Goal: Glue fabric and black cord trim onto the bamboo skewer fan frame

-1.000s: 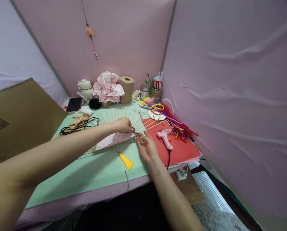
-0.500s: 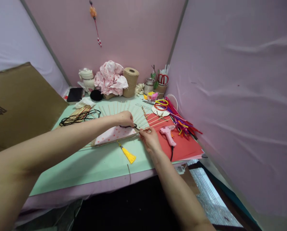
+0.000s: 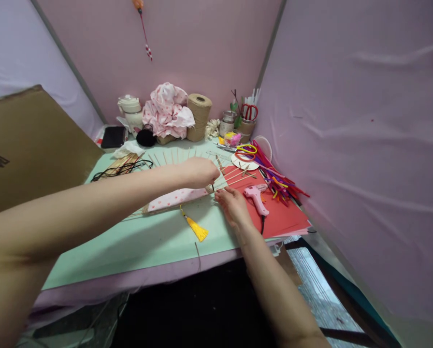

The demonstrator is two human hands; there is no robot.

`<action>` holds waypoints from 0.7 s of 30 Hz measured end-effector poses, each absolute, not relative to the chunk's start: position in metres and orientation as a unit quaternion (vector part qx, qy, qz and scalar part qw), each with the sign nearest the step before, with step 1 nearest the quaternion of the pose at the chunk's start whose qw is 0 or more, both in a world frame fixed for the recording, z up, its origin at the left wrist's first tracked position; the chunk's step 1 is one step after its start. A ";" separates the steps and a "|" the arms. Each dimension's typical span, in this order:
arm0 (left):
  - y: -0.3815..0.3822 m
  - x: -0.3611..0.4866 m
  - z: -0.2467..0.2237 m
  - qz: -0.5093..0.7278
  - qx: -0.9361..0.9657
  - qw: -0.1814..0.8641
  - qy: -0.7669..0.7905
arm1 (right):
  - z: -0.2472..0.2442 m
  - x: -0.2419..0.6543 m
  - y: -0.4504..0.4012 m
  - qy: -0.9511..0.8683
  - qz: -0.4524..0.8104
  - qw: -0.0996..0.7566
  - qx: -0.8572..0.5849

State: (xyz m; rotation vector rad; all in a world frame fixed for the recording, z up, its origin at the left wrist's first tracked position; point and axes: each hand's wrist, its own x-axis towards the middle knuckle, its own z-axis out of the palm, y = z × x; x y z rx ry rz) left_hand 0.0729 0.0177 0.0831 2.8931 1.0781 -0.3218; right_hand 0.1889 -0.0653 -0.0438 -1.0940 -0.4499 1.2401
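Observation:
A fan of thin bamboo sticks spreads over the table, with a strip of white cloth with pink dots along its near side. My left hand reaches across the fan, its fingers closed at the cloth's right end, where a short bit of black cord shows; the fingertips are partly hidden. Just to the right, my right hand pinches the fan's near edge between thumb and fingers. Below the cloth lies a yellow tassel.
A pink glue gun lies on red paper at right, beside coloured pipe cleaners and scissors. Loose black cord lies at left. A twine spool, bundled cloth and bottle stand behind.
My left hand has moved right, and the black loop that showed below it is now mostly out of sight. My right hand stays by the fan's edge. The view has shifted slightly.

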 end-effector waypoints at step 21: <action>0.116 -0.004 0.112 -0.158 0.903 0.063 0.395 | -0.054 0.289 -0.108 -0.579 -0.040 0.305 -0.755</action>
